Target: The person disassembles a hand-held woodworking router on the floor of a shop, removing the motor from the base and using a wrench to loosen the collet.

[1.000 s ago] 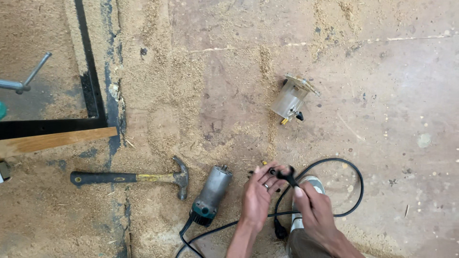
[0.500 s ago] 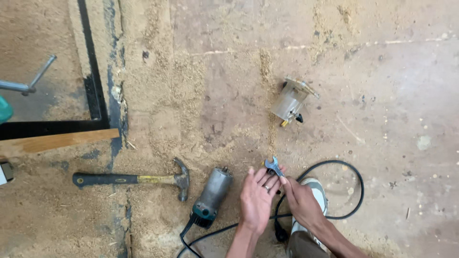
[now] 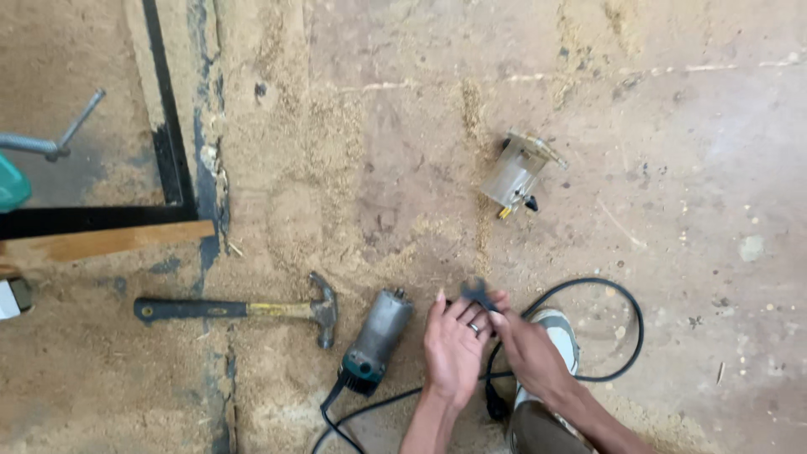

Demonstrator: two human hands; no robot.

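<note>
The left hand [image 3: 454, 349] and the right hand [image 3: 525, 353] met over the sawdust-covered floor [image 3: 689, 168], fingers closed together on a small dark tool [image 3: 477, 292], blurred, probably a wrench or spanner. Both hands grasped this part; neither was released. The tool stood just above the fingertips, near the nose of the grey router motor [image 3: 376, 340], which lay on its side with a black power cord [image 3: 618, 336] looping to the right past a shoe [image 3: 555, 336].

A clear router base [image 3: 517, 176] lay tilted, well apart, higher in the view. A claw hammer [image 3: 244, 309] lay just left of the motor, its head toward it. A wooden strip [image 3: 105, 242] and a black metal frame [image 3: 164, 143] occupied the left edge.

Recommended handling, as a judgement: the tool should be steadied by one hand while the other adjusted grip, since a two-hand pinch on a small item offers little control. The cord should be kept clear of the working zone, and sawdust should be wiped from the jaws before the tool engaged the collet.
</note>
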